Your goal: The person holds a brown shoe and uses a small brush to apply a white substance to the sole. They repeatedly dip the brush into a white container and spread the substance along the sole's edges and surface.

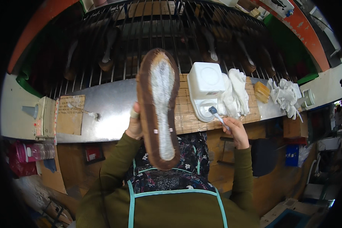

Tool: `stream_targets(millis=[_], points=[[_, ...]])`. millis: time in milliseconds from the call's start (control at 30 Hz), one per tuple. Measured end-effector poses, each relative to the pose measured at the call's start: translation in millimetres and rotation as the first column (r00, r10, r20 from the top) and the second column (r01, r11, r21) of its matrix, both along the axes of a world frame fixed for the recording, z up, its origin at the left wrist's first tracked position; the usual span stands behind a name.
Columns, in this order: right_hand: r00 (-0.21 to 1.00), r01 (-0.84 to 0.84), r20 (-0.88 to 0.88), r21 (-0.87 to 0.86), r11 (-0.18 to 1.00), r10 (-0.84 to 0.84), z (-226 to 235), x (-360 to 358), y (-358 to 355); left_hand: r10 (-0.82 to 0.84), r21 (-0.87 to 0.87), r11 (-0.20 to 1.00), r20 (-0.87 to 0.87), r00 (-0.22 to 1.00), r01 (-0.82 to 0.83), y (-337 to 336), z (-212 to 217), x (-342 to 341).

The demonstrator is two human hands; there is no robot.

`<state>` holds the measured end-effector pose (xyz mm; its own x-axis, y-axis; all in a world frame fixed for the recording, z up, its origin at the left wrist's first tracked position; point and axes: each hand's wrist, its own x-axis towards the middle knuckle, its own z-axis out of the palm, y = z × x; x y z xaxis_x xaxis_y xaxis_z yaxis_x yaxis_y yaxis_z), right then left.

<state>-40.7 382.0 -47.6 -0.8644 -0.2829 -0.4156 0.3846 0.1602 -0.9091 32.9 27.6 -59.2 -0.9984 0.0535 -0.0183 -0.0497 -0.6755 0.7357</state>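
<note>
My left hand [134, 124] grips the edge of a brown shoe [158, 100], held up with its underside facing me. Down the middle of that underside runs a whitish strip, and two small pale marks sit near the lower end. There is a light wrap on one finger of this hand. Between the fingers of my right hand [236, 132] is a brush [219, 116] with a pale handle. Its dark head is in the round cup at the front of a white plastic dispenser [207, 81], which stands on the bench just beyond the hand.
White gloves [238, 91] lie right of the dispenser, near a yellowish block [261, 92] and more bunched gloves [286, 95]. Cardboard [71, 117] and another brush [83, 110] lie on the left of the metal bench [112, 102]. Behind it, a barred rack [140, 34] carries several dark shoes [109, 49].
</note>
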Motion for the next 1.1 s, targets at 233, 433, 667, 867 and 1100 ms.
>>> stream_targets(millis=[233,433,667,867,1100], points=[[0.365,0.498,-0.93,0.169,0.85,-0.029,52.7,30.7,-81.8,-0.047,-0.158,0.986,0.005,0.999,0.048,27.3,-3.9,-12.9],[0.463,0.325,-0.866,-0.032,0.945,-0.189,72.7,58.1,-122.8,-0.077,-0.173,0.983,-0.139,0.987,0.053,36.1,23.9,-17.3],[0.491,0.254,-0.848,-0.076,0.964,-0.196,71.9,43.2,-144.7,-0.028,-0.316,0.948,-0.197,0.98,-0.037,29.6,26.6,1.2],[0.477,0.237,-0.853,-0.11,0.965,-0.214,83.7,19.6,-154.8,-0.024,-0.367,0.928,-0.22,0.975,-0.06,24.0,34.1,7.3],[0.426,0.255,-0.885,-0.082,0.963,-0.188,98.1,-4.5,-160.7,-0.021,-0.387,0.919,-0.252,0.967,-0.081,19.7,36.4,5.2]])
